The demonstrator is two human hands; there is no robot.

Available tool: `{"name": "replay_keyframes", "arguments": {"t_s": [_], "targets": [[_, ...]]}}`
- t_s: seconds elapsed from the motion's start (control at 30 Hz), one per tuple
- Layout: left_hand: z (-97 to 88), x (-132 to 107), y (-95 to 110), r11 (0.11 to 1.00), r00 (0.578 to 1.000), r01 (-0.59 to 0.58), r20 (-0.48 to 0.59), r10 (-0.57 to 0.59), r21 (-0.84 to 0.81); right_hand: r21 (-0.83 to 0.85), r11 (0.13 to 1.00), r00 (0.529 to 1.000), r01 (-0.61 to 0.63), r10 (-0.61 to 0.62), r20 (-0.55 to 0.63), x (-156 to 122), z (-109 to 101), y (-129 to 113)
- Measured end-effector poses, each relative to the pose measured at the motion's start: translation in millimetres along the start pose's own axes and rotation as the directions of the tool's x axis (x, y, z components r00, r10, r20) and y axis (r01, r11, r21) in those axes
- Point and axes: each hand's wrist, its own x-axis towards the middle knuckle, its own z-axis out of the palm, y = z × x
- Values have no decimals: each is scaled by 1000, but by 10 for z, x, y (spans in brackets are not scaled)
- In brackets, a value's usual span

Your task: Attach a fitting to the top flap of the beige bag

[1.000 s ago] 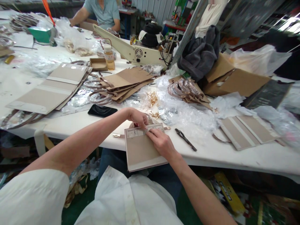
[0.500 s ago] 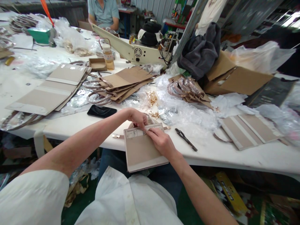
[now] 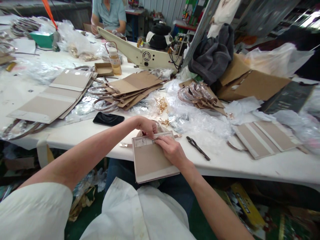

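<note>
The panel (image 3: 150, 163) juts past the tabletop's (image 3: 225, 163) near edge, its top strip under both hands' fingertips. The left hand (image 3: 148, 127) bends over the top edge, fingers curled; whether they pinch anything, I cannot tell. The right hand (image 3: 172, 149) lies over the panel's upper right, fingers close together, tips just beside the left's; its thumb's grip is hidden.

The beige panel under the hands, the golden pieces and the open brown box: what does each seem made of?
Beige panel: perhaps faux leather or board; matt, flat, seemingly stiff. Golden pieces: probably polished metal or plating, given bright glints. Brown box: likely cardboard, dull, with folded flaps.
</note>
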Motion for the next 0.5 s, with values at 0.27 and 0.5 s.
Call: {"name": "replay_keyframes", "arguments": {"t_s": [0.27,0.5], "targets": [[-28,-96,-1,996,995,-10,100,18,-87,-39,999,995,31,-27,96,57,-79,25],[57,-90,35,997,999,34,-24,-36,-67,-99,992,982,78,-60,177,99,-155,9]]}}
